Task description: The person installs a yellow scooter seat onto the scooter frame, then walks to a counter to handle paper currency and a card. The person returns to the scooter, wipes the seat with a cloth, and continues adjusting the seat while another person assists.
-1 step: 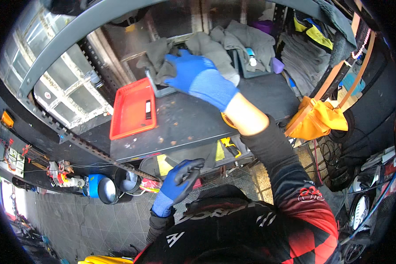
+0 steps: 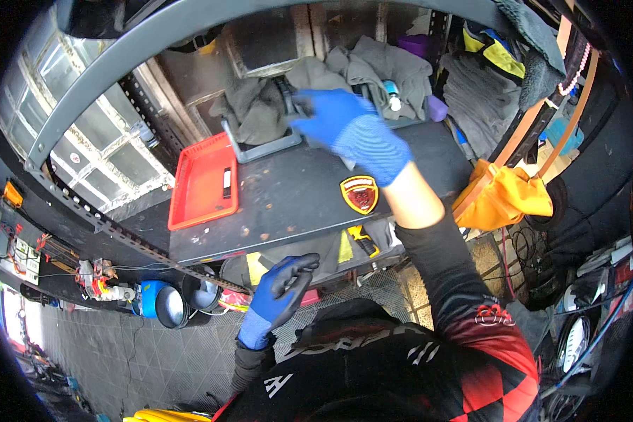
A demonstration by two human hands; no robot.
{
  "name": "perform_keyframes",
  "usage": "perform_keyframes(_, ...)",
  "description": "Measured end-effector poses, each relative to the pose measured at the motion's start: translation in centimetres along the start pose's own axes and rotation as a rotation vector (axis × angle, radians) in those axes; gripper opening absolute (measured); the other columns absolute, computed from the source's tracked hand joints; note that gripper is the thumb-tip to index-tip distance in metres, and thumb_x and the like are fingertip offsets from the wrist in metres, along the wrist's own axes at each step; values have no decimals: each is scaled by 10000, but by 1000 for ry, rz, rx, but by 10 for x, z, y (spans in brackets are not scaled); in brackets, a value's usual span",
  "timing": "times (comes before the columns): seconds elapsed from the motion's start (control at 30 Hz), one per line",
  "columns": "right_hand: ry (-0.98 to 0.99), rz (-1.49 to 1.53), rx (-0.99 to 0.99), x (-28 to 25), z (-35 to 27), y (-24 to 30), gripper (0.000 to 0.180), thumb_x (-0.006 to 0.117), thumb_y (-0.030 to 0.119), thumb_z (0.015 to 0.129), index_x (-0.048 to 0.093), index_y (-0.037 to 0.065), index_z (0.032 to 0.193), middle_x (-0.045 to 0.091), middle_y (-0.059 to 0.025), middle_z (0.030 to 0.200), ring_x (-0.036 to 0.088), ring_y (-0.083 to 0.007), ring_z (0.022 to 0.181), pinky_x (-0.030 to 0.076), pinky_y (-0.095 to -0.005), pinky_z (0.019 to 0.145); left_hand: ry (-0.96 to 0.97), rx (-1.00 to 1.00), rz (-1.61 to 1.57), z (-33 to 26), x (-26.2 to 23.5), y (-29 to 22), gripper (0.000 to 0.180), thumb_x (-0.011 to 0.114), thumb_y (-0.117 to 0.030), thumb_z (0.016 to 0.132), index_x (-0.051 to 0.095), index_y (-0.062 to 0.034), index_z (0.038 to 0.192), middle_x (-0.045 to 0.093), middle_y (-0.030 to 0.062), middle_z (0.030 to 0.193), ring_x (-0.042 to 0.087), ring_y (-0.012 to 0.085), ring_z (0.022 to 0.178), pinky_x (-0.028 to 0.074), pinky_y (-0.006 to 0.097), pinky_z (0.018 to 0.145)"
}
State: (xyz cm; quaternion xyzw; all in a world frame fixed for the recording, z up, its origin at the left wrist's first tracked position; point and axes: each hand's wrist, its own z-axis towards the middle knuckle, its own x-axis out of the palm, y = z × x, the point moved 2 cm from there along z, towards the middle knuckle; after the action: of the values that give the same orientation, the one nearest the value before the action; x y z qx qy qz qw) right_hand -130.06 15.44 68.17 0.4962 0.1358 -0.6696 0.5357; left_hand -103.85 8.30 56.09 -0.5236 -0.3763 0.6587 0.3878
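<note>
- Head view, the right hand: the right hand (image 2: 348, 123), in a blue glove, reaches over the back half of the black shelf (image 2: 288, 190). Its fingertips are dark and blurred, so I cannot tell whether they are closed on anything.
- Head view, the left hand: the left hand (image 2: 281, 288), gloved in blue and black, is in front of the shelf's front edge, loosely open with the fingers bent and nothing seen in it.
- Head view, the rags: a dark grey rag (image 2: 253, 112) lies bunched in a grey bin (image 2: 266, 152) toward the shelf's back left corner — just left of the right hand's fingertips. More grey rags (image 2: 394, 67) are heaped along the back edge, with a small blue and white bottle (image 2: 392, 96) in front of them.
- Head view, the rest: a red tray (image 2: 200, 186) sits along the left edge, beside the bin. A shield-shaped badge (image 2: 359, 194) lies near the front edge — below the right wrist. An orange bag (image 2: 505, 198) is by the front right corner.
</note>
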Motion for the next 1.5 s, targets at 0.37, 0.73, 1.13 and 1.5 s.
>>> perform_keyframes(0.37,-91,-205,507,-36,-11,-165,466,651,368,787,625,48,1124,648,-237,1073,630,-368,1016,496,-458,874,-158,454,494,129,4,-109,264,572,-53,891,626,-25,1148,648,148,996,637,284,932,490,351,815)
perform_keyframes(0.73,-333,-256,539,-64,14,-185,332,561,328,843,686,81,1026,670,-198,1064,652,-384,975,530,-479,827,-150,607,1407,341,27,-98,725,696,-400,750,444,-95,1358,454,178,1377,426,404,1265,362,524,1022)
perform_keyframes(1.13,-574,-376,541,-131,-48,-183,454,587,426,868,618,47,1115,645,-223,1086,625,-391,1008,503,-489,840,157,586,1475,416,67,-78,924,863,-352,524,501,-103,1337,551,186,1294,481,393,1236,298,585,1055)
perform_keyframes(1.5,-43,-365,593,-101,-88,-163,435,576,429,881,612,116,1182,652,-165,1116,640,-329,1020,502,-451,901,341,642,1099,492,29,-80,533,676,-356,799,584,-43,1221,606,202,1191,574,346,1108,450,404,959)
